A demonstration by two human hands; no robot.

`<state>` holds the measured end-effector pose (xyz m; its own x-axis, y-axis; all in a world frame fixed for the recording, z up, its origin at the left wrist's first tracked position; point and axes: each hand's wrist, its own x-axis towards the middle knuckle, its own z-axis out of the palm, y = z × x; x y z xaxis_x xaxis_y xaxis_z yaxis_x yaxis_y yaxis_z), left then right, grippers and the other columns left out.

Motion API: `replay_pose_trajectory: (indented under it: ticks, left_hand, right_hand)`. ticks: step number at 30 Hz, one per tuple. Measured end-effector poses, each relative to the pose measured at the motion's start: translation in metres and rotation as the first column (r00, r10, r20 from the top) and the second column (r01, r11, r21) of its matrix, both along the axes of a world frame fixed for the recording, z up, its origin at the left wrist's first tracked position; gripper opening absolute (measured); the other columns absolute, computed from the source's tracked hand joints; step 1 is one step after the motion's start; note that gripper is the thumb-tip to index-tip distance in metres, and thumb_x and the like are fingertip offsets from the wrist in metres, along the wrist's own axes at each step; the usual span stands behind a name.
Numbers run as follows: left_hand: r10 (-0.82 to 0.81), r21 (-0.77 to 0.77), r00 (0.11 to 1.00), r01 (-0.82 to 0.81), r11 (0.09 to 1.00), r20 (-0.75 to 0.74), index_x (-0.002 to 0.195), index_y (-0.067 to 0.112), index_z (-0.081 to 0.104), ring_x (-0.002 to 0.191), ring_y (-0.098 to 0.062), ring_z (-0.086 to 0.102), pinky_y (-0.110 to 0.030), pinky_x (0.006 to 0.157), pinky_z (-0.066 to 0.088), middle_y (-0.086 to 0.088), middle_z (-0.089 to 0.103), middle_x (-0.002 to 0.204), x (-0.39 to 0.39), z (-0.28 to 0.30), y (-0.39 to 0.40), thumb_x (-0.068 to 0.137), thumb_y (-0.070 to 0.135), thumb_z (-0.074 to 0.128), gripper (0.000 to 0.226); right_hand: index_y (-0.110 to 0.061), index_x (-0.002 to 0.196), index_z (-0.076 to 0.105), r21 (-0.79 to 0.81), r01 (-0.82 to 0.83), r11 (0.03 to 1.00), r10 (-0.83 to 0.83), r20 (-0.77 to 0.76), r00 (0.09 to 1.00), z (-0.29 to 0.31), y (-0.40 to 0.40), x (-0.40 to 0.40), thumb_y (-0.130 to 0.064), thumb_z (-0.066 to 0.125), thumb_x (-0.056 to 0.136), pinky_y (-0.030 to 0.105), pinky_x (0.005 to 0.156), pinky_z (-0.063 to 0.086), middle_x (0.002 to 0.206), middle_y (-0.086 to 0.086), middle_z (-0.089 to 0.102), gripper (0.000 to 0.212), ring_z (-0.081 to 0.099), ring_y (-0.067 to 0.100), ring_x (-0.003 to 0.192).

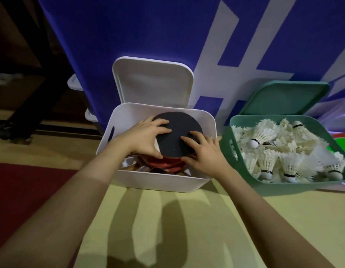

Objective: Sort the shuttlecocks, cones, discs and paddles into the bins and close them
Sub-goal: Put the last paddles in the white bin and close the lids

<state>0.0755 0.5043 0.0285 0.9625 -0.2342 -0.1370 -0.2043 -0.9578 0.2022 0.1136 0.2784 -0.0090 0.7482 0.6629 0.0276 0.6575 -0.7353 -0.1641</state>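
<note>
Paddles [168, 161] fill the white bin [160, 178]; left hand [146, 138] and right hand [204, 153] press flat-fingered on the black top paddle [175, 132], gripping nothing. Next, likely, swing the white lid [152, 82] down; the green bin [284, 185] of shuttlecocks [268, 161] also stands open.

A blue banner [148, 35] with white lettering hangs behind, over a yellow floor [167, 229] with a red patch [22, 190] left, dimly lit.

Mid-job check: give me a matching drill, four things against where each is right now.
Things:
1. shuttlecocks
2. black paddle
3. white lid
4. green lid

Places:
A. propped behind the white bin
B. under both hands, in the white bin
C. piled in the green bin
D. leaning behind the green bin

Pairs: 1-C, 2-B, 3-A, 4-D
</note>
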Motion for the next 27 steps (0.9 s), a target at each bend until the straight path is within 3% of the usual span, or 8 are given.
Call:
replay_pose_trajectory:
  ticks: [3, 6, 11, 14, 17, 20, 22, 27]
  left_hand:
    - [-0.002, -0.002, 0.992, 0.002, 1.0, -0.128, 0.143, 0.03, 0.032, 0.142, -0.019, 0.012, -0.038, 0.113, 0.018, 0.003, 0.018, 0.155, 0.005, -0.016, 0.006, 0.074, 0.053, 0.068, 0.081]
    - [0.053, -0.095, 0.987, -0.068, 0.993, -0.153, 0.145, 0.032, 0.028, 0.142, -0.018, 0.013, -0.038, 0.114, 0.016, 0.002, 0.019, 0.155, -0.001, -0.022, 0.007, 0.083, 0.056, 0.057, 0.072]
    - [0.171, -0.099, 0.966, -0.154, 0.983, 0.194, 0.142, 0.022, 0.036, 0.135, -0.021, 0.028, -0.034, 0.109, 0.022, -0.003, 0.033, 0.148, -0.01, -0.003, 0.002, 0.093, 0.038, 0.051, 0.054]
    - [0.254, -0.098, 0.877, -0.234, 0.967, 0.408, 0.138, 0.016, 0.041, 0.132, -0.026, 0.033, -0.038, 0.106, 0.025, -0.008, 0.037, 0.145, -0.008, 0.017, -0.003, 0.091, 0.034, 0.054, 0.052]
    - [0.33, -0.119, 0.763, -0.321, 0.94, 0.556, 0.138, 0.014, 0.042, 0.13, -0.031, 0.035, -0.043, 0.102, 0.03, -0.013, 0.039, 0.142, 0.001, 0.037, -0.002, 0.089, 0.032, 0.055, 0.053]
    - [0.434, -0.148, 0.668, -0.441, 0.885, 0.605, 0.143, 0.016, 0.031, 0.13, -0.035, 0.03, -0.047, 0.101, 0.032, -0.016, 0.03, 0.146, 0.016, 0.052, 0.009, 0.089, 0.038, 0.054, 0.062]
    - [0.502, -0.157, 0.635, -0.519, 0.84, 0.587, 0.147, 0.02, 0.02, 0.13, -0.04, 0.027, -0.05, 0.101, 0.031, -0.019, 0.02, 0.149, 0.028, 0.058, 0.02, 0.089, 0.046, 0.051, 0.071]
    - [0.619, -0.202, 0.652, -0.6, 0.774, 0.438, 0.148, 0.029, 0.001, 0.128, -0.047, 0.029, -0.053, 0.101, 0.033, -0.02, 0.006, 0.151, 0.059, 0.056, 0.051, 0.087, 0.061, 0.043, 0.08]
  right_hand:
    - [-0.039, 0.146, 0.02, -0.172, -0.022, 0.985, 0.021, -0.013, 1.0, -0.009, 0.005, 0.001, -0.054, 0.038, 0.093, 0.047, 0.109, 0.018, 0.151, 0.003, 0.026, 0.058, 0.031, 0.034, 0.132]
    - [-0.037, 0.145, 0.028, -0.137, -0.02, 0.99, 0.022, 0.015, 1.0, -0.008, 0.007, 0.002, -0.053, 0.038, 0.094, 0.044, 0.107, 0.019, 0.148, 0.002, 0.034, 0.054, 0.033, 0.032, 0.132]
    - [-0.024, 0.138, 0.044, 0.137, 0.018, 0.99, -0.037, 0.133, 0.99, 0.016, 0.018, 0.011, -0.037, 0.045, 0.095, 0.04, 0.1, 0.03, 0.133, 0.004, 0.051, 0.044, 0.048, 0.029, 0.117]
    - [-0.02, 0.132, 0.051, 0.289, -0.027, 0.957, -0.04, 0.224, 0.974, 0.037, 0.03, 0.02, -0.034, 0.048, 0.094, 0.042, 0.094, 0.037, 0.126, 0.007, 0.057, 0.041, 0.053, 0.03, 0.111]
    - [-0.022, 0.131, 0.052, 0.335, -0.111, 0.936, 0.004, 0.304, 0.953, 0.06, 0.043, 0.034, -0.044, 0.047, 0.091, 0.041, 0.086, 0.041, 0.124, 0.007, 0.057, 0.046, 0.054, 0.029, 0.107]
    - [-0.024, 0.138, 0.044, 0.376, -0.109, 0.92, -0.032, 0.35, 0.936, 0.076, 0.059, 0.052, -0.048, 0.048, 0.09, 0.042, 0.088, 0.042, 0.134, 0.01, 0.049, 0.053, 0.051, 0.029, 0.112]
    - [-0.027, 0.143, 0.033, 0.39, -0.009, 0.921, -0.138, 0.348, 0.927, 0.081, 0.072, 0.062, -0.051, 0.049, 0.089, 0.044, 0.089, 0.043, 0.143, 0.013, 0.038, 0.061, 0.048, 0.034, 0.115]
    - [-0.034, 0.148, 0.009, 0.348, 0.27, 0.898, -0.343, 0.169, 0.924, 0.075, 0.103, 0.08, -0.056, 0.046, 0.089, 0.048, 0.093, 0.042, 0.15, 0.014, 0.021, 0.074, 0.048, 0.039, 0.114]
